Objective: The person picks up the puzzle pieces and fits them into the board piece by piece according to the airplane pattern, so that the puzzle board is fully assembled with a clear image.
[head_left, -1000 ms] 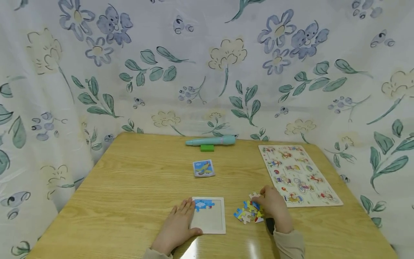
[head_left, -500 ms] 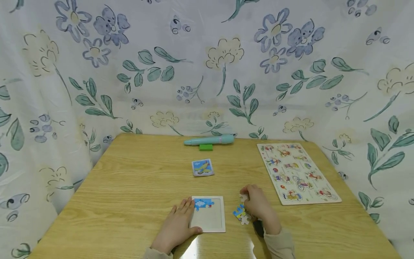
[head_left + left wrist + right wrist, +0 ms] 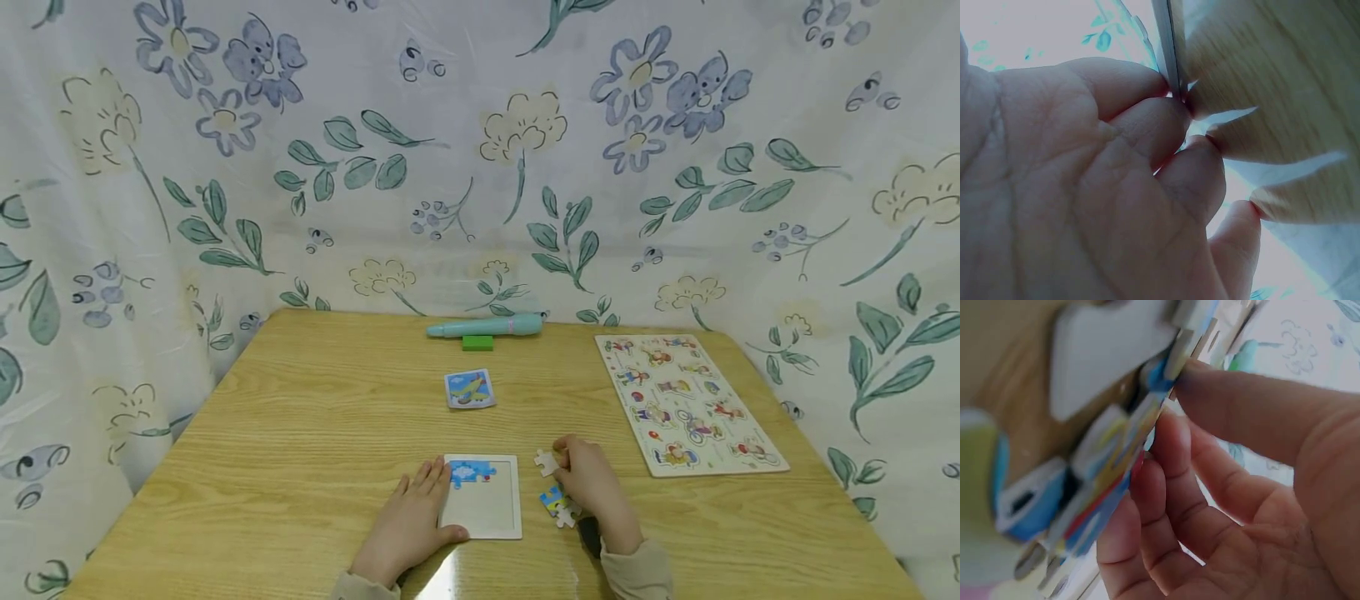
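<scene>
My left hand lies flat along the left edge of a square white puzzle tray, thumb by its lower edge. A few joined blue jigsaw pieces fill the tray's top left. In the left wrist view, the fingertips touch the tray's thin edge. Right of the tray, my right hand pinches a jigsaw piece, pale side up. Loose pieces lie below its fingers, partly covered by the hand. The right wrist view shows colourful pieces, blurred, close against the fingers.
Beyond the tray lies a small picture card with an aeroplane. A green block and a turquoise pen-shaped object sit at the table's back edge. A board of picture figures lies on the right. A floral curtain hangs behind.
My right hand has moved left from the far side of the pile, and a pale piece now shows at its fingertips. It covers more of the pile. The left hand has stayed put.
</scene>
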`<act>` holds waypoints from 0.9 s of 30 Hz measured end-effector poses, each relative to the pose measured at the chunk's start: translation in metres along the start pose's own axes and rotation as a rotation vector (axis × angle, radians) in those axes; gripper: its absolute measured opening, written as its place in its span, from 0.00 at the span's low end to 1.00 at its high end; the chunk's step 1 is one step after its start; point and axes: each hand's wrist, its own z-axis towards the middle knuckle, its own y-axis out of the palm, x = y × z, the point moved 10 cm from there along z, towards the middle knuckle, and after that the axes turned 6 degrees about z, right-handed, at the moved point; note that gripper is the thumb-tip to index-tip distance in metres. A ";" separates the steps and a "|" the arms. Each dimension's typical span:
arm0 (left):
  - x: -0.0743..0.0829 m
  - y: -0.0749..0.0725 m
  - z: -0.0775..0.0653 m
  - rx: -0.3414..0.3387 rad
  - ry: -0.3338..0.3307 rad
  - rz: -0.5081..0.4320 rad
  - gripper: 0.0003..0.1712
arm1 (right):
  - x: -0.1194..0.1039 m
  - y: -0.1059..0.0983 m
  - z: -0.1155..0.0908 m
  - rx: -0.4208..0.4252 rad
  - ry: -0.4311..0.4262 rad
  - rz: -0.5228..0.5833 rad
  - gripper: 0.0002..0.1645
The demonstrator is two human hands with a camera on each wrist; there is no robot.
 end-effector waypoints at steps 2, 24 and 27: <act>0.000 0.000 0.000 0.000 0.000 0.005 0.55 | -0.001 0.001 -0.001 -0.011 0.010 -0.012 0.18; 0.004 -0.004 -0.001 -0.005 -0.005 -0.008 0.56 | -0.008 0.017 0.018 -0.097 -0.043 0.298 0.13; 0.003 -0.005 -0.001 -0.004 -0.011 -0.010 0.56 | -0.009 0.020 0.019 -0.155 -0.027 0.409 0.11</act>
